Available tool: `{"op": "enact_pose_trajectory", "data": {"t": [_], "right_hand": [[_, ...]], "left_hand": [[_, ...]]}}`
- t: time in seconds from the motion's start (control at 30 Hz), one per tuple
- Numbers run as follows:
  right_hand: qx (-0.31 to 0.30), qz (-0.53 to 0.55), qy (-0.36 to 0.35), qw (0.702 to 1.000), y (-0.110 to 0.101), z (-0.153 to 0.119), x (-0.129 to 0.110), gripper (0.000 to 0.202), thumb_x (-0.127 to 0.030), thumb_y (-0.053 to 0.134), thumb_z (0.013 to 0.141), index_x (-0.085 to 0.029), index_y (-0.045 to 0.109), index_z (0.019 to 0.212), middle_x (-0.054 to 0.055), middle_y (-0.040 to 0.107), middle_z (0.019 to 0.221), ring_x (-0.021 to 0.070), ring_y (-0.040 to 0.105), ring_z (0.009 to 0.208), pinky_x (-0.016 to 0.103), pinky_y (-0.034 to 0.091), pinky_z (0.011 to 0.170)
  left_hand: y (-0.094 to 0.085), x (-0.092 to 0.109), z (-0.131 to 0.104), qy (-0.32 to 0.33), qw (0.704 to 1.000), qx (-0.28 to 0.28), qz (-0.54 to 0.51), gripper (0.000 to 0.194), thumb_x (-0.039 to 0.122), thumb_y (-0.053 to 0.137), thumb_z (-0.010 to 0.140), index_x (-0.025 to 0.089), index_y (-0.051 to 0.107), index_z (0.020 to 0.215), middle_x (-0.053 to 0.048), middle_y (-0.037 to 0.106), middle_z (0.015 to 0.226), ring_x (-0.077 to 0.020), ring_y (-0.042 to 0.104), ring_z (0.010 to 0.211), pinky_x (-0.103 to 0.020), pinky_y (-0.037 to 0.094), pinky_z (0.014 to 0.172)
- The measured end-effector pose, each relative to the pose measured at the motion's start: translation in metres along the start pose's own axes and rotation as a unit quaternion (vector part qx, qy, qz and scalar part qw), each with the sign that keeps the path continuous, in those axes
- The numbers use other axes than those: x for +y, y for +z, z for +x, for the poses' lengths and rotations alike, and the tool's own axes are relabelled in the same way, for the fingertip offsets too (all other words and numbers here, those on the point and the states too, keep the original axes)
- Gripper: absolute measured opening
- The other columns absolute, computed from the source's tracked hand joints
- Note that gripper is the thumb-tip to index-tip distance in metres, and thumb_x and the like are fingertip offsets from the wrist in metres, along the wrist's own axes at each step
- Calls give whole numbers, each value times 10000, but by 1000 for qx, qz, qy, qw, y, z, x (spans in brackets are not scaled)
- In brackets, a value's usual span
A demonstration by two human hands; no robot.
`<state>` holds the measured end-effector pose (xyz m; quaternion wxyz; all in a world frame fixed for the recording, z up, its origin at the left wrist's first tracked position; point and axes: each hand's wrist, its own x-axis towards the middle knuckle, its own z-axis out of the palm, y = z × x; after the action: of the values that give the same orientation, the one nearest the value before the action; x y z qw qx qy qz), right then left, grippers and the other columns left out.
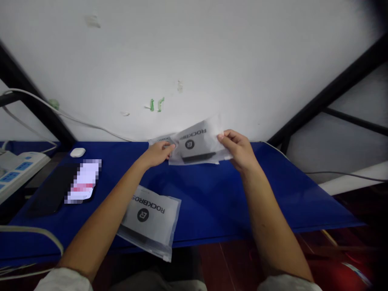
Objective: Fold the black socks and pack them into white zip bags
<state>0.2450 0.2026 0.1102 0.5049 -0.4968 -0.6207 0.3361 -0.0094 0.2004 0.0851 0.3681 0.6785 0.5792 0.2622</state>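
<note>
Between my two hands is a frosted plastic zip bag [197, 139] printed ROCKBROS, with something dark along its lower part. My right hand [238, 149] pinches its right end. At the left end, my left hand [160, 153] has its thumb and fingers closed on the bag's edge. Partly hidden behind them, another bag with the same print [156, 140] lies by the wall. A further ROCKBROS zip bag [153, 220] rests at the table's front edge, below my left forearm, its zip end sticking out past the edge.
On the blue table [212, 202], a phone with a lit screen [83, 182], a dark flat object [54, 190] and a white earbud case [77, 152] lie at left. A white power strip [21, 169] and cables are farther left. A white wall [194, 60] stands behind.
</note>
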Motion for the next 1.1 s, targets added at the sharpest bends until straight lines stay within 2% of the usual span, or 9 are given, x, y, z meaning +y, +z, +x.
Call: {"op": "enact_pose_trajectory", "data": {"t": [0.1, 0.17, 0.23, 0.33, 0.57, 0.7, 0.87, 0.97, 1.1], "right_hand": [[115, -100, 13, 988, 5, 41, 21, 195, -369, 546, 819, -181, 569, 771, 43, 612, 738, 154, 554, 650, 299, 446, 614], [151, -222, 7, 963, 14, 54, 36, 229, -348, 510, 851, -149, 612, 899, 111, 662, 912, 204, 609, 806, 345, 477, 738], [99, -327, -24, 940, 25, 52, 49, 291, -343, 496, 872, -131, 624, 1026, 149, 656, 1077, 229, 619, 909, 374, 473, 826], [14, -405, -50, 913, 39, 35, 64, 246, -326, 536, 860, -170, 669, 996, 129, 661, 1113, 267, 598, 1016, 410, 453, 897], [9, -461, -113, 880, 47, 11, 73, 337, -292, 535, 872, -152, 614, 1168, 158, 555, 1325, 330, 478, 1223, 513, 342, 1033], [17, -440, -159, 884, 57, -14, 64, 351, -283, 485, 890, -146, 587, 1197, 173, 540, 1328, 323, 472, 1229, 510, 358, 1024], [-75, -378, -181, 905, 80, -69, 50, 313, -301, 445, 917, -199, 617, 1158, 117, 613, 1228, 276, 559, 1134, 431, 469, 933], [-154, -359, -146, 909, 88, -96, 50, 336, -345, 442, 932, -191, 619, 1172, 112, 625, 1218, 267, 584, 1110, 427, 487, 927], [-207, -338, -116, 911, 90, -119, 53, 425, -454, 418, 942, -195, 596, 1227, 126, 576, 1312, 288, 514, 1229, 490, 438, 997]], "left_hand": [[5, -2, 19, 32, 988, 134, 70, 566, 406, 451, 899, 119, 395, 1383, -160, 586, 1243, -251, 578, 1104, -367, 452, 938], [14, -6, 30, 55, 976, 138, 159, 593, 371, 462, 900, 122, 334, 1423, -177, 479, 1366, -276, 486, 1233, -378, 413, 994], [27, -11, 37, 65, 966, 92, 231, 577, 355, 464, 905, 140, 334, 1424, -175, 429, 1407, -290, 441, 1276, -387, 404, 1004], [44, -18, 38, 63, 959, 58, 270, 520, 311, 483, 898, 136, 396, 1381, -177, 440, 1385, -312, 437, 1265, -407, 406, 996], [46, -11, 29, 49, 946, 77, 310, 496, 272, 453, 907, 86, 402, 1364, -210, 418, 1378, -361, 388, 1263, -475, 381, 1002], [33, 4, 5, 57, 942, 59, 325, 457, 344, 469, 912, 135, 459, 1318, -177, 468, 1361, -346, 407, 1259, -475, 385, 1002], [20, 5, -51, 45, 952, 74, 294, 467, 397, 434, 927, 149, 481, 1320, -145, 530, 1336, -314, 465, 1241, -467, 379, 1024], [12, -20, -85, 33, 961, 125, 246, 428, 392, 432, 921, 189, 525, 1285, -96, 564, 1317, -272, 489, 1226, -421, 398, 1025], [3, -73, -122, -10, 960, 216, 178, 465, 457, 406, 906, 176, 567, 1240, -95, 585, 1290, -257, 499, 1226, -423, 385, 1059]]}}
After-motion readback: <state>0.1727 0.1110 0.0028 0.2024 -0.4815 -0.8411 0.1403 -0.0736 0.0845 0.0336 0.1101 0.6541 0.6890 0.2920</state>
